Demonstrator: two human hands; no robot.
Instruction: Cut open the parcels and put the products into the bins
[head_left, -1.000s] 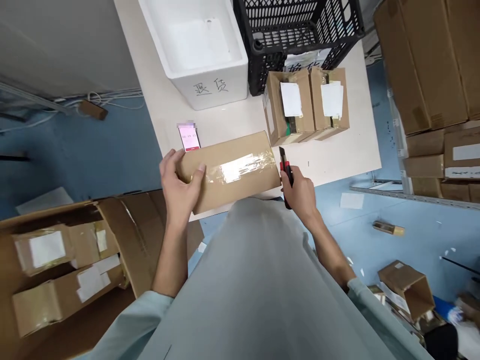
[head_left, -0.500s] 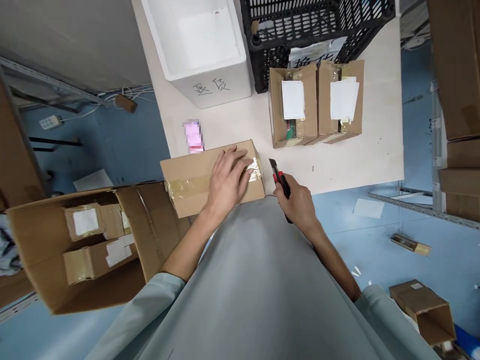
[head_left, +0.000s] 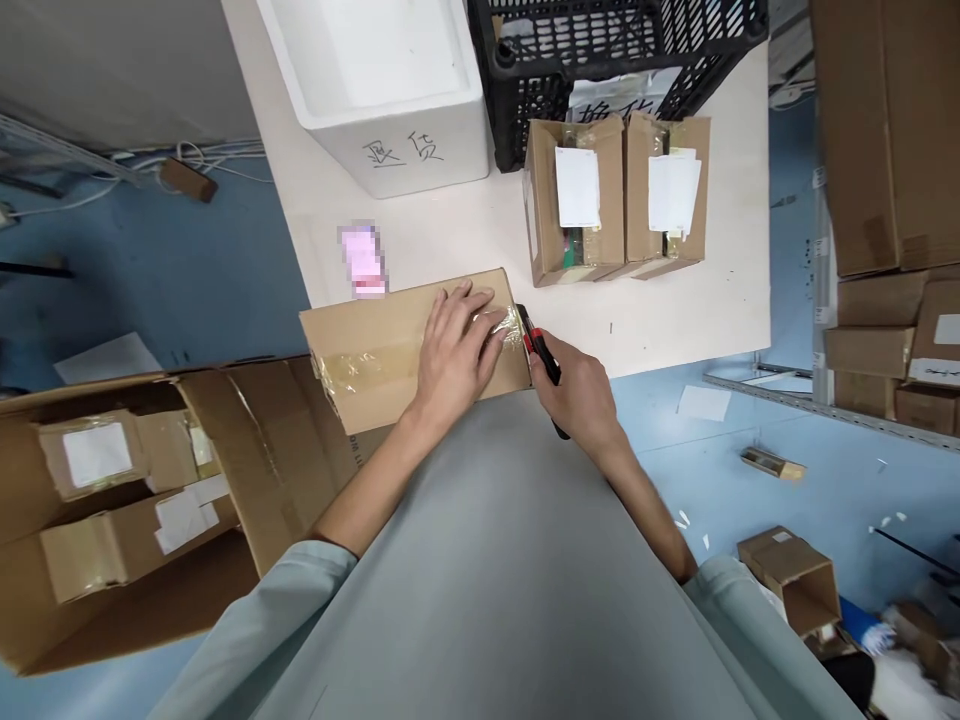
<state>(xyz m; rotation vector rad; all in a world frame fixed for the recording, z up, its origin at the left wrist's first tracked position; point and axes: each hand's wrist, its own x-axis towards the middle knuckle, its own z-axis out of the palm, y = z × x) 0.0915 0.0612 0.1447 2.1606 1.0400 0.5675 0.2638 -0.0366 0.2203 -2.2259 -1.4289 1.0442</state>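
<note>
Carton (head_left: 386,345) crosswise, right end farther, knife (head_left: 550,366) pointing forward-left

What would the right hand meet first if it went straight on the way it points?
Probably the taped end of the box, with the knife leading; whether they touch is unclear.
</note>
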